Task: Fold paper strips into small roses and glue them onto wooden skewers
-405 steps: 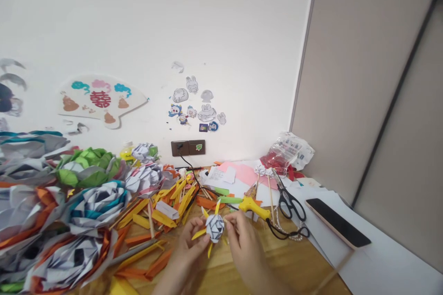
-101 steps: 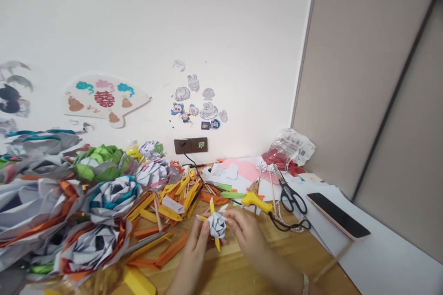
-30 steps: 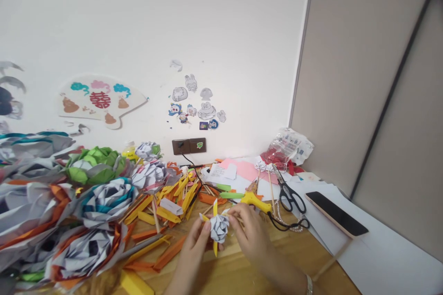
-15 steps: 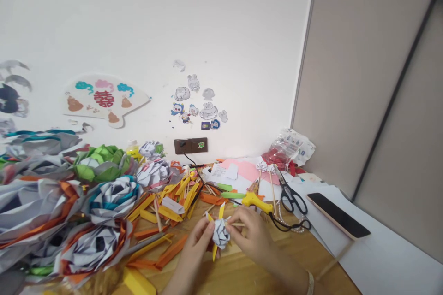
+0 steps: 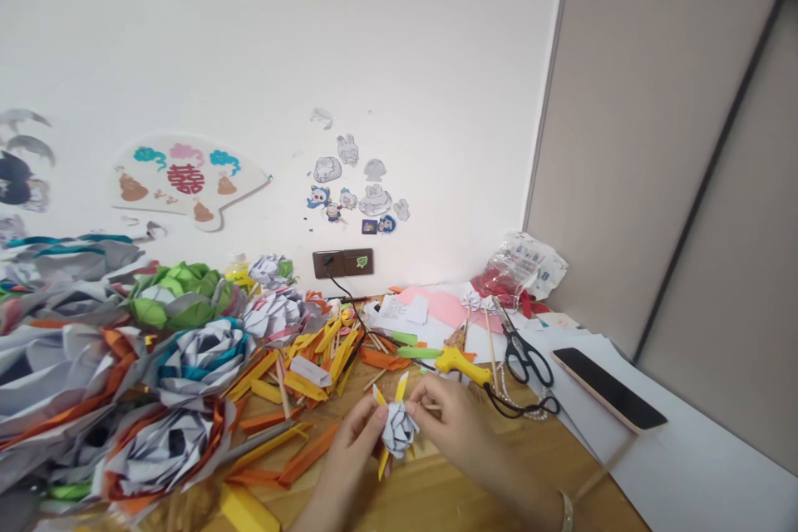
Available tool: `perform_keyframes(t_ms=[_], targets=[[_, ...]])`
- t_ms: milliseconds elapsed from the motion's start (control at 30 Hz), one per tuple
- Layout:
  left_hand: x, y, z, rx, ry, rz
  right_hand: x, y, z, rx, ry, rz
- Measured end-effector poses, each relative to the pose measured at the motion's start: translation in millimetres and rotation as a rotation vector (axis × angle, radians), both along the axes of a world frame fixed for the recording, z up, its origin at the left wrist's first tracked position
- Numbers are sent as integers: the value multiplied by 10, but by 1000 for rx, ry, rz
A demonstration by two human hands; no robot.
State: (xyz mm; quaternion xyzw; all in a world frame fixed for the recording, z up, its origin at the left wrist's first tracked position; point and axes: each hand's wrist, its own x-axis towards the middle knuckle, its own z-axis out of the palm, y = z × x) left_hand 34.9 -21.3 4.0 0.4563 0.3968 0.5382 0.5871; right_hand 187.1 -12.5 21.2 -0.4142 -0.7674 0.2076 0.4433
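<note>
A small white paper flower [image 5: 400, 431] with yellow folded strips [image 5: 382, 464] sticking out around it is held above the wooden table. My left hand [image 5: 358, 439] grips it from the left, the thumb at its edge. On the other side my right hand [image 5: 447, 416] is closed, with thumb and finger pinched at the flower's right edge. A thin wooden stick [image 5: 430, 406] shows between the right fingers. The flower's underside is hidden.
Large paper flowers [image 5: 165, 445] crowd the left, beside loose orange strips [image 5: 310, 455]. Behind my hands lie a yellow glue gun [image 5: 461, 364] with a black cord and black scissors [image 5: 527, 357]. A phone [image 5: 608, 388] rests on white paper at right.
The flower has turned a little, so its face shows more toward me and its yellow strips have shifted. Both hands stay on nearly the same spot.
</note>
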Motion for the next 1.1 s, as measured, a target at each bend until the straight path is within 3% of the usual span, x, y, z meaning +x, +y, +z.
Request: perform_keyframes(t_ms=[100,167,600,900,1100], targets=[[-3,-11,9,-3,15,7,11,-42,46,249,-163,-42],[-5,-20,22,-8,25,-6,17,-56,65,318,-181,-31],[-35,34,-49,67,47,-49,33,-14,4,297,-178,-4],[-32,8,-47,71,66,-32,1,-27,37,111,-165,-32],[-44,9,-53,98,75,-16,34,-6,-1,316,-416,-23]])
